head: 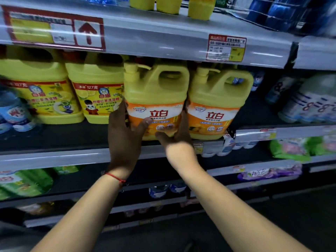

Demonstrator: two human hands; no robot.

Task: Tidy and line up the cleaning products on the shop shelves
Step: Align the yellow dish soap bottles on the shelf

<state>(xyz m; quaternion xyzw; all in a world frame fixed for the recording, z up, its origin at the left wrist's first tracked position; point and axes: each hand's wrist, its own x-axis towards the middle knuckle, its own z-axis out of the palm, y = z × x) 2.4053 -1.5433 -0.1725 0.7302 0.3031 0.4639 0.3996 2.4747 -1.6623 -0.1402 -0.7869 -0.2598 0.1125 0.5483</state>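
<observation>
Head view: both hands clasp one yellow dish-detergent jug (156, 99) with an orange label, standing on the middle shelf (72, 157). Left hand (125, 137) wraps its left side, thumb across the label; right hand (176, 140) cups its lower right corner. Grip: closed round the jug from both flanks. Just right of the grip, touching, stands a matching jug (218, 104); left of it, two lemon-label jugs (98, 91).

Step, as judged: squaring this jug. Next: bring its face level with the neighbour's.

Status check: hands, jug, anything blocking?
Left hand and right hand grip the orange-label jug by its sides. Jug upright at shelf edge. Twin jug tight on its right.
</observation>
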